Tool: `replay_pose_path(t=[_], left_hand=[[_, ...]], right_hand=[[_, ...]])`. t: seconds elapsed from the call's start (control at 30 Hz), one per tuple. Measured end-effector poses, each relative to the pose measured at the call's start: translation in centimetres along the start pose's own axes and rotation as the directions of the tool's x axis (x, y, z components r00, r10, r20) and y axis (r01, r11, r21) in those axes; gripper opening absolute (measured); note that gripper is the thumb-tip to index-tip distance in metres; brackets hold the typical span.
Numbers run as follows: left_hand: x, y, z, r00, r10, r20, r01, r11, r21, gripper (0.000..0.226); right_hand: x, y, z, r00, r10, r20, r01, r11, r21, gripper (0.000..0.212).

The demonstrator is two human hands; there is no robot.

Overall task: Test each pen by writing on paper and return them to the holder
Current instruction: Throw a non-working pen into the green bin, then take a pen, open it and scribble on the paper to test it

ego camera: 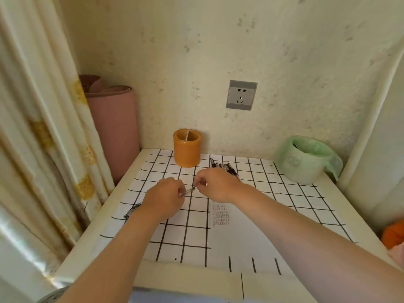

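My left hand [164, 199] and my right hand [215, 184] meet over the middle of the table, each pinching one end of a thin pen [187, 192] held just above the surface. The orange round pen holder [187, 148] stands at the back of the table and shows no pens sticking out. Several pens [225, 168] lie in a bunch behind my right hand. More pens [132, 211] lie at the left, partly hidden by my left wrist. A white paper [231, 235] with small rows of writing lies in front of my right hand.
The table wears a white cloth with black grid lines [284, 197]. A green-bagged bin [306, 159] stands at the back right. A pink rolled mat [115, 123] leans in the left corner beside a curtain [43, 127]. A wall socket [241, 95] sits above the table.
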State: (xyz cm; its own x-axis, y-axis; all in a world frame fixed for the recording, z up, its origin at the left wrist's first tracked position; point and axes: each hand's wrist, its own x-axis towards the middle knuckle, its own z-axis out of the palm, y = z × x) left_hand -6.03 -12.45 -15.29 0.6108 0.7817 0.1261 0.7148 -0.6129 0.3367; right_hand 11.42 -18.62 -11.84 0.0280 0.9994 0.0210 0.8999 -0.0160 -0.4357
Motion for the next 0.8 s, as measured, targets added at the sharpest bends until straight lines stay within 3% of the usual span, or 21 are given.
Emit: replay_pose_path(t=[0.13, 0.37, 0.5, 0.8], left_hand=[[-1.9, -4.5, -0.9, 0.999, -0.05, -0.003, 0.05, 0.998, 0.037, 0.015], [-3.6, -7.4, -0.9, 0.996, 0.079, -0.045, -0.078, 0.997, 0.021, 0.019], [-3.2, -7.5, -1.1, 0.995, 0.097, 0.012, -0.097, 0.995, 0.035, 0.023], [-2.0, -5.1, -2.3, 0.993, 0.113, 0.035, -0.112, 0.994, -0.014, 0.02]], right_hand=[[1.8, -2.3, 3.1, 0.993, -0.09, 0.071, 0.092, 0.995, -0.023, 0.019], [3.5, -3.8, 5.9, 0.97, -0.221, 0.098, 0.234, 0.961, -0.146, 0.016], [3.8, -3.7, 6.0, 0.955, -0.279, 0.102, 0.294, 0.937, -0.19, 0.011], [2.0, -3.4, 4.7, 0.968, -0.233, 0.088, 0.241, 0.966, -0.092, 0.011]])
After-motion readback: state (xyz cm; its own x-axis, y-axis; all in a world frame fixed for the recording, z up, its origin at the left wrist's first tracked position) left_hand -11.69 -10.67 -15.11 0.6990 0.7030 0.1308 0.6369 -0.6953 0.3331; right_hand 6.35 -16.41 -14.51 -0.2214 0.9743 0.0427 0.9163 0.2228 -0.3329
